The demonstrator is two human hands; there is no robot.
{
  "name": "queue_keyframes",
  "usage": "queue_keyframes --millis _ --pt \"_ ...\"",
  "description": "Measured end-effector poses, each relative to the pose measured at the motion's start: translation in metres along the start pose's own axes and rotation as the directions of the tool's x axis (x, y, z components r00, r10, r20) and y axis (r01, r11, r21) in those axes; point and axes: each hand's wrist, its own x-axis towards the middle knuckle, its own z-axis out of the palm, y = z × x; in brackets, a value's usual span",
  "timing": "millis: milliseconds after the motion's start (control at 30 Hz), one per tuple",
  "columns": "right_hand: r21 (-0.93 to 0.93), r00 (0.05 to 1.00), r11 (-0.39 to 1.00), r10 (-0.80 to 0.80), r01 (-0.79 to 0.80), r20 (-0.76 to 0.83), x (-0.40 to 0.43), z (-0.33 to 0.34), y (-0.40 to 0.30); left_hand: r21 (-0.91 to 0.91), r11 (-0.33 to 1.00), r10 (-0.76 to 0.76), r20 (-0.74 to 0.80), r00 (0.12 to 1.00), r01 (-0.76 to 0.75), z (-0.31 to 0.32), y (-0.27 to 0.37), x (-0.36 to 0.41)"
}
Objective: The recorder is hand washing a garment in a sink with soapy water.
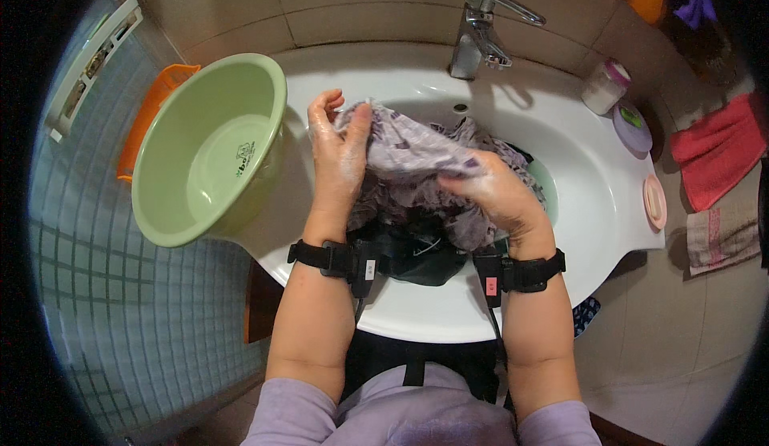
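My left hand (342, 146) grips one end of a wet, light purple patterned cloth (414, 146), the thumb over the fabric and a little foam on the skin. The other end of that stretch is in my right hand (495, 188), lower and to the right. Both hands are above the basin of a white washbasin (589, 188). More of the patterned fabric (474, 230) lies bunched beneath them, with a dark cloth (420, 260) at the basin's near side. Some water shows at the right of the bundle.
A chrome mixer tap (471, 43) stands behind the basin. At left, a green plastic basin (207, 146) leans beside an orange plastic container (144, 122). A lidded jar (605, 85) and a pink soap dish (654, 201) sit on the right rim. Red cloth (721, 149) hangs beyond.
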Motion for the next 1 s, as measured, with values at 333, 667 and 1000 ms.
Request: queue_keyframes --millis 333,667,1000 --pt "0.809 0.969 0.552 0.006 0.204 -0.249 0.004 -0.010 0.008 0.175 0.785 -0.560 0.611 0.560 0.594 -0.002 0.019 -0.022" --pt "0.723 0.954 0.650 -0.013 0.236 -0.299 0.002 -0.011 0.004 -0.129 0.684 -0.236 0.892 0.385 0.718 0.017 0.012 -0.043" --pt "-0.413 0.993 0.904 0.094 -0.115 -0.071 0.008 -0.012 0.022 -0.710 0.108 -0.390 0.613 0.687 0.696 0.015 -0.012 -0.032"
